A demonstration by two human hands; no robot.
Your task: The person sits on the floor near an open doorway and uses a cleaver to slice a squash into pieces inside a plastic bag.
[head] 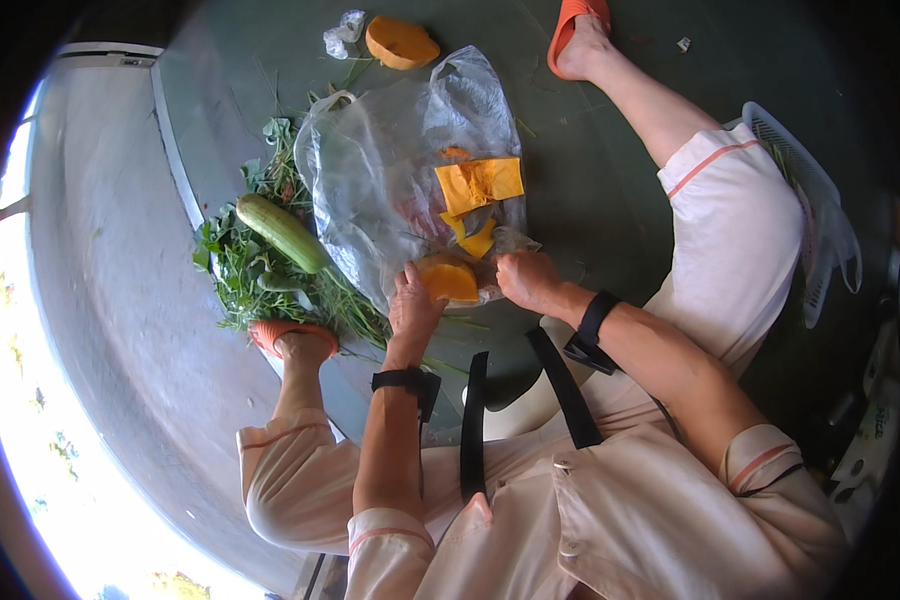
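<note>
My left hand [414, 306] grips the left side of an orange pumpkin piece [454, 283], thumb at its lower edge. The piece rests at the near end of a clear plastic bag [379, 161] spread on the floor. To its right, my right hand [529, 280] is curled closed on crumpled clear plastic at the bag's near right edge; the inside of the fist is hidden. Just beyond the hands, yellow-orange pumpkin scraps [478, 238] lie on the bag. Farther up is a flat orange pumpkin slab [480, 185] with stringy pulp on it.
Left of the bag, a pale green gourd [283, 232] lies on leafy green stems [244, 289]. A larger pumpkin chunk [403, 43] and crumpled plastic [343, 34] sit beyond it. A white plastic basket [791, 154] stands by my right knee. My sandalled feet flank the bag.
</note>
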